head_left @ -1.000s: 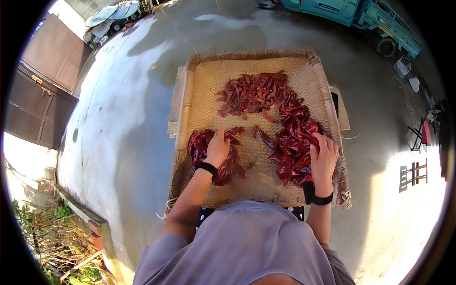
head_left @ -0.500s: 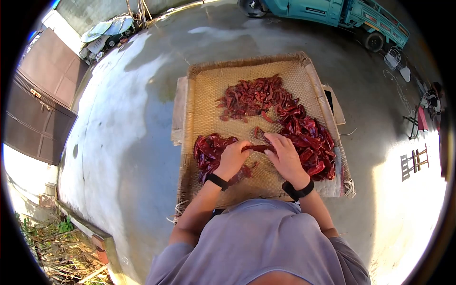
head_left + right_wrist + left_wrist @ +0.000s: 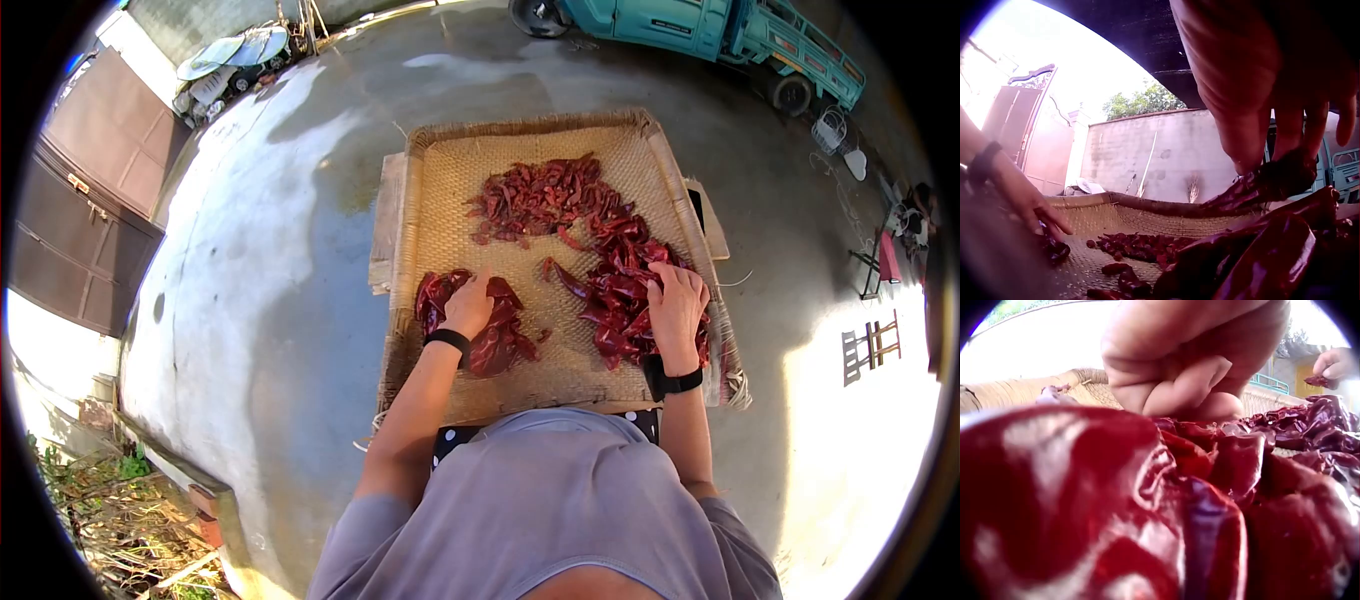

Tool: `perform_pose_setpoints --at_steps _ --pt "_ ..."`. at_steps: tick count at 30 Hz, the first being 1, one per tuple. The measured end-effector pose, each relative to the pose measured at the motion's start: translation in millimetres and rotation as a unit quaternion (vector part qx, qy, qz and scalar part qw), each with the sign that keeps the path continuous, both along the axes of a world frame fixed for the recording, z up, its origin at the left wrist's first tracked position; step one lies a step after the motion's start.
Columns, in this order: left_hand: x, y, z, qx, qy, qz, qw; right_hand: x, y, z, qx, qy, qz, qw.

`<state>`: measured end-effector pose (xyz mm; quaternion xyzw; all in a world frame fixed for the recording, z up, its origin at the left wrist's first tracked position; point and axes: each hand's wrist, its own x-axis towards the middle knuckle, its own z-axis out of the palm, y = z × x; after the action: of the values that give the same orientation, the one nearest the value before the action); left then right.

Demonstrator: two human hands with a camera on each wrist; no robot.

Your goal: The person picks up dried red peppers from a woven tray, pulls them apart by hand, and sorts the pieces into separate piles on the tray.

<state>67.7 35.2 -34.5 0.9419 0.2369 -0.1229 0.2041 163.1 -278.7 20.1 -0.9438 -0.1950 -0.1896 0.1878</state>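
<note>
My right hand (image 3: 677, 305) is over the right-hand heap of glossy dark-red dried chili peppers (image 3: 625, 320). Its thumb and fingers pinch one wrinkled dried chili pepper (image 3: 1266, 181) above the others in the right wrist view. My left hand (image 3: 468, 308) lies on the left-hand pile of flattened red peppers (image 3: 495, 345). In the left wrist view, its lower fingers (image 3: 1191, 387) are curled close over the peppers. Whether a pepper is between its fingertips I cannot tell. Large shiny peppers (image 3: 1060, 500) fill the foreground there.
Both piles lie in a shallow woven tray (image 3: 540, 122) with a raised rim. Smaller, shrivelled chili peppers (image 3: 545, 195) are spread toward its far side. Wooden boards (image 3: 388, 225) stick out under the tray. A teal vehicle (image 3: 690, 30) stands beyond on the concrete floor.
Half a second ago both hands met at mid-tray with a pepper stretched between them. Since then the left hand has gone back to the left pile and the right hand to the right heap.
</note>
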Motion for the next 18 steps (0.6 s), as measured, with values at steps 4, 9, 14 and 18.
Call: perform_pose_setpoints --at_steps 4,9,14,18 --pt "4 9 -22 -0.013 -0.017 -0.031 0.999 -11 6 12 0.052 -0.024 -0.032 0.998" --pt "-6 3 -12 -0.046 -0.102 -0.042 0.993 -25 39 11 0.121 0.032 0.144 0.982" --pt "-18 -24 42 -0.257 -0.174 -0.027 0.95 -41 73 -2 0.116 0.121 0.285 0.944" --pt "-30 -39 40 -0.357 -0.242 -0.028 0.902 -47 80 -3 0.101 0.282 0.271 0.915"
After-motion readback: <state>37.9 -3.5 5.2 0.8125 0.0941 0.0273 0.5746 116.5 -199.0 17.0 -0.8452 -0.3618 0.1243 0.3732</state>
